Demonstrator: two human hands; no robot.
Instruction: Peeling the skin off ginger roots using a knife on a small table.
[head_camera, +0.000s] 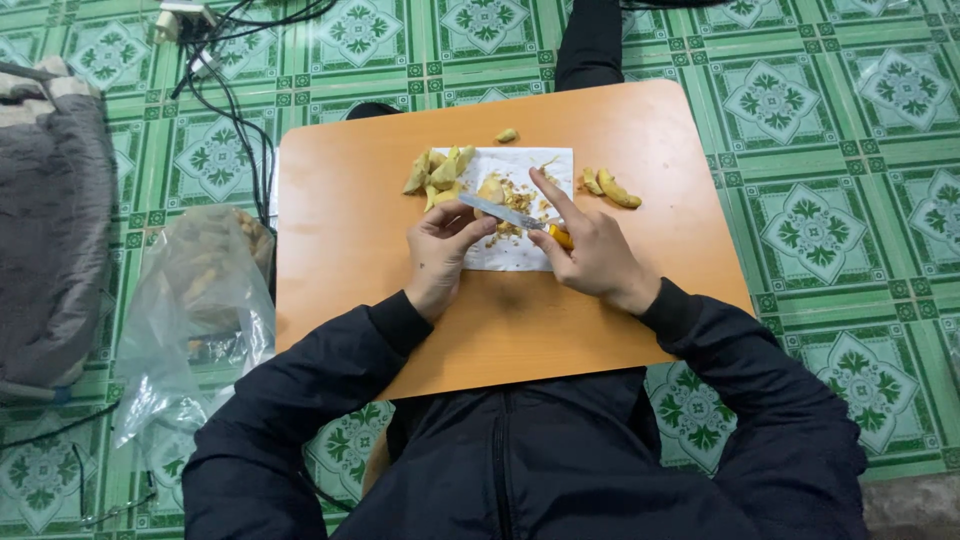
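On a small orange table (350, 230) lies a white paper sheet (530, 255) with yellowish peeled pieces and scraps. My right hand (590, 250) grips a knife (505, 213) with an orange handle, its index finger stretched along the blade's back. The blade points left toward my left hand (440, 250), which is curled around a small yellowish piece that is mostly hidden by the fingers. A pile of peeled chunks (437, 172) sits at the sheet's top left corner. Two more pieces (610, 187) lie just right of the sheet, and a single one (507, 135) above it.
A clear plastic bag (195, 300) with brownish roots lies on the green patterned floor left of the table. A grey blanket (50, 210) is at the far left. Black cables and a power strip (185, 20) run across the floor at top left.
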